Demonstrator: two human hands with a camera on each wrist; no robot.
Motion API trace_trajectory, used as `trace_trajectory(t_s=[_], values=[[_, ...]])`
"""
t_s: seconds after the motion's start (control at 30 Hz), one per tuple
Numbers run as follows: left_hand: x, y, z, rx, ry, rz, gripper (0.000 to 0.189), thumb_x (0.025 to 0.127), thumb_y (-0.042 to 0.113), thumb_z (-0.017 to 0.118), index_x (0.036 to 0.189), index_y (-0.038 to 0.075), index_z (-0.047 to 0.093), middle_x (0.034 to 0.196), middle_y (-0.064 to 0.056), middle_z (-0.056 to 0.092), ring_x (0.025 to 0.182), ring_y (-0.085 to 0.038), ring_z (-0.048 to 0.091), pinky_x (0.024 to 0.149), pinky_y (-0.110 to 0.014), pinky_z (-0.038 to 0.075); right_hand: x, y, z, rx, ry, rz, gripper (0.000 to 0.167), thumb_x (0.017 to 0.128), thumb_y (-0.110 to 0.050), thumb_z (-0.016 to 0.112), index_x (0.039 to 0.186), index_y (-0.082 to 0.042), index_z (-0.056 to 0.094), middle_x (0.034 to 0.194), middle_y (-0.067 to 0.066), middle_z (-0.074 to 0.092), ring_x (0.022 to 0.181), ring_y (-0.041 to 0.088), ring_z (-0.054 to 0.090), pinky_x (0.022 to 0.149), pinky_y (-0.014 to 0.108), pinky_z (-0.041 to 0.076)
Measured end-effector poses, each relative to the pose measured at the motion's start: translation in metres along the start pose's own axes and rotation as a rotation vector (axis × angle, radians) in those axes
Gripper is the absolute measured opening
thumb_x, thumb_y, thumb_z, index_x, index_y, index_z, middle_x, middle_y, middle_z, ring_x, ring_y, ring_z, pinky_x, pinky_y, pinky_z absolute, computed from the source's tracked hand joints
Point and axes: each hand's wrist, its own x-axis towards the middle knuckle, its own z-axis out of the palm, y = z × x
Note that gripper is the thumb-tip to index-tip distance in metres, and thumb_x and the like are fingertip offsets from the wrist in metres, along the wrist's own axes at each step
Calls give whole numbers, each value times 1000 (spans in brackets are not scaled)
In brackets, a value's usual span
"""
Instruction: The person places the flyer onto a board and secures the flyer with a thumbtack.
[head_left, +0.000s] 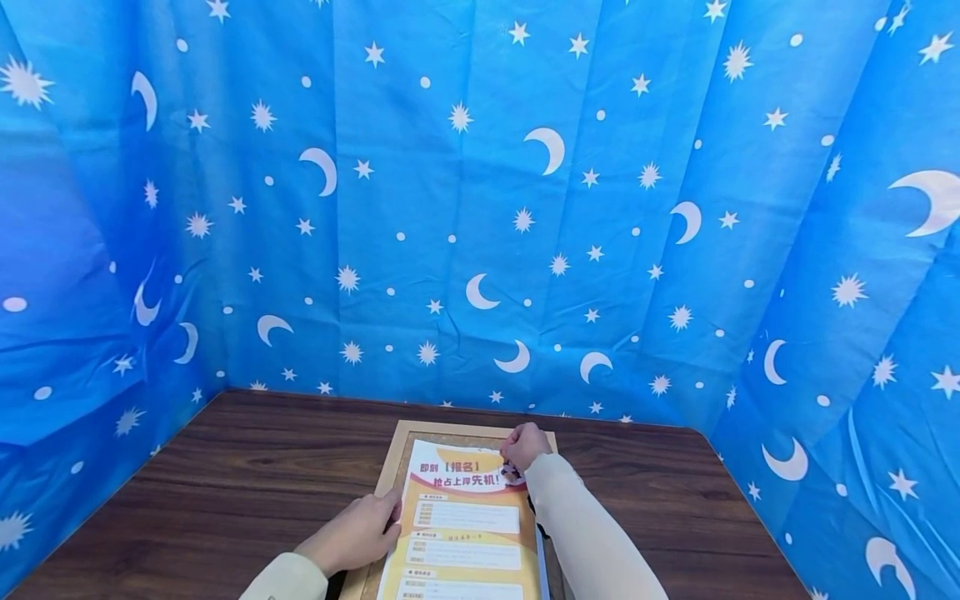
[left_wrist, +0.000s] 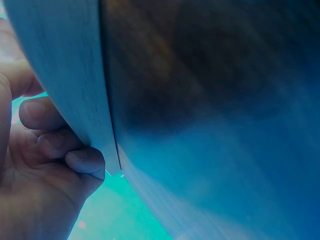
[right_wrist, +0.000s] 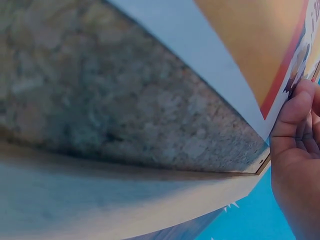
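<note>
A framed cork board (head_left: 406, 454) lies on the table with a yellow and white printed poster (head_left: 465, 533) on top of it. At the board's left side, my left hand (head_left: 358, 533) holds the wooden frame (left_wrist: 65, 60); in the left wrist view its fingers curl against the frame's side. My right hand (head_left: 528, 446) is at the poster's upper right corner, fingers bent and fingertips together. By those fingertips, a tiny red thing (right_wrist: 313, 79) shows in the right wrist view, mostly hidden by the fingers. Bare cork (right_wrist: 125, 100) is visible beside the poster's edge.
The dark wooden table (head_left: 247, 475) extends to both sides of the board. A blue curtain (head_left: 420, 208) with white moons and stars surrounds the table at the back and sides.
</note>
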Motion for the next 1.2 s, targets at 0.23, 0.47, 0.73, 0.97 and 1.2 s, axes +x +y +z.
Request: trace_trajectory(t_s=[0.23, 0.47, 0.73, 0.97, 1.2], values=[[1, 1, 0, -10, -7, -1, 14, 86, 12, 61, 83, 14, 48, 59, 6, 43, 49, -6, 38, 44, -25, 31, -4, -3, -3, -11, -3, -5, 11, 87, -11, 69, 79, -6, 62, 75, 3, 61, 68, 20, 56, 69, 36, 51], [2, 1, 1, -15, -15, -4, 14, 86, 12, 61, 83, 14, 48, 59, 6, 43, 50, -7, 38, 45, -25, 31, 1, -1, 0, -7, -1, 36, 12, 85, -11, 71, 79, -7, 61, 73, 5, 59, 66, 21, 56, 64, 35, 51], [6, 6, 2, -21, -32, -20, 12, 87, 12, 61, 83, 14, 49, 59, 5, 44, 49, -7, 39, 44, -25, 31, 3, 3, 3, -56, 71, 39, 17, 84, -9, 69, 74, -8, 56, 70, 6, 56, 66, 22, 54, 62, 36, 49], [10, 9, 3, -33, -42, -10, 12, 87, 11, 60, 84, 13, 49, 59, 5, 44, 48, -8, 40, 43, -24, 31, 1, 6, 0, -47, 87, 41, 17, 86, -9, 67, 73, -8, 55, 69, 6, 56, 64, 22, 54, 61, 35, 48], [15, 11, 7, -55, -52, 23, 12, 87, 11, 59, 83, 13, 48, 59, 5, 43, 47, -7, 39, 42, -23, 31, -1, 19, -11, -61, 26, 14, 16, 90, -13, 64, 76, -8, 56, 75, 4, 58, 67, 19, 54, 57, 31, 46]])
